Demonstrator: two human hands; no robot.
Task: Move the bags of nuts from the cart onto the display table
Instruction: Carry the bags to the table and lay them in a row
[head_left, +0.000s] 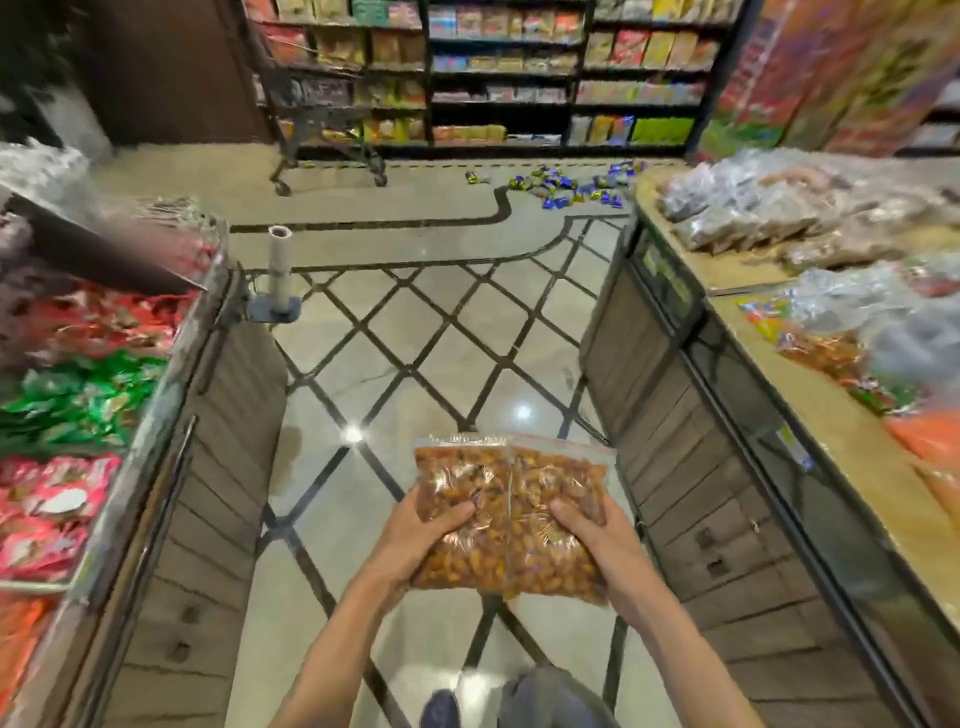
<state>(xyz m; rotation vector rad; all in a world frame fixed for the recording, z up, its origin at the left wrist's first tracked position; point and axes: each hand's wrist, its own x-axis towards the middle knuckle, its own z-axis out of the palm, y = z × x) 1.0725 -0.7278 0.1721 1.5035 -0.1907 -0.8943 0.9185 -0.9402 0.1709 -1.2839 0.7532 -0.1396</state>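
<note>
Though labels blur, perhaps two nut bags (511, 519) between both hands

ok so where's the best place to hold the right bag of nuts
Low on its outer long edge, coming from the right: the right bag of nuts lies flat and full, zip end away, and the right hand already holds it there, thumb on top.
</note>
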